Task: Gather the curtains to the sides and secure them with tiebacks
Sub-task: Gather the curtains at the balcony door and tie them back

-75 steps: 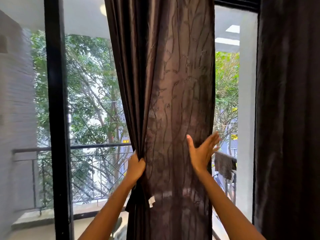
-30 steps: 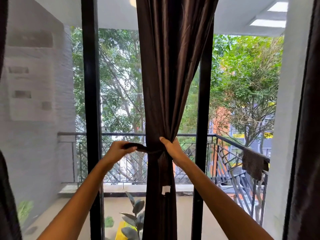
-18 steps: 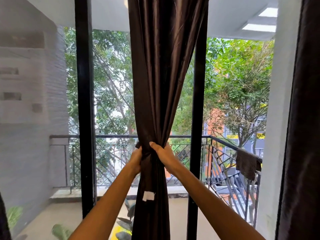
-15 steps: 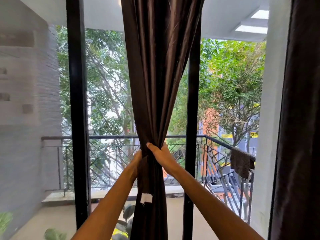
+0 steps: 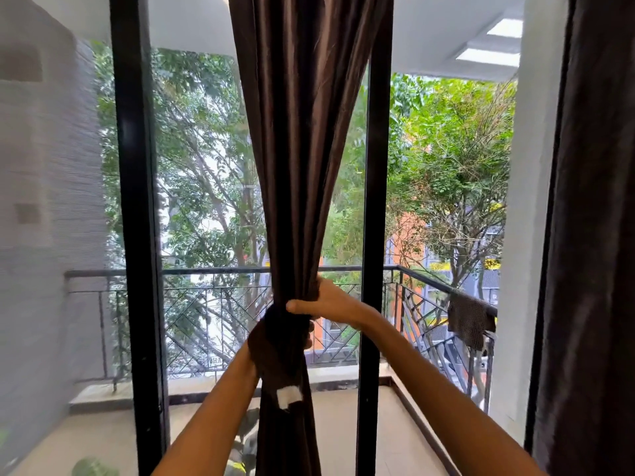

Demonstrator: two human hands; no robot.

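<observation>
**Curtain bunched, tieback wrapped at mid-height**

Brown curtain (image 5: 302, 149) gathered into 1 narrow bundle between 2 black door frames (image 5: 135, 235), hanging in front of balcony railing (image 5: 213, 271). Right hand (image 5: 330, 302) clamped round bundle at railing height, fingers (image 5: 299, 306) curled tight on fabric. Dark tieback (image 5: 278, 333) looped round bundle just below that hand. Left hand (image 5: 252, 359) mostly hidden behind tieback; finger state could not be told. White tag (image 5: 289, 396) dangling under tieback. 2nd dark curtain (image 5: 598, 235) at far right, loose.
</observation>
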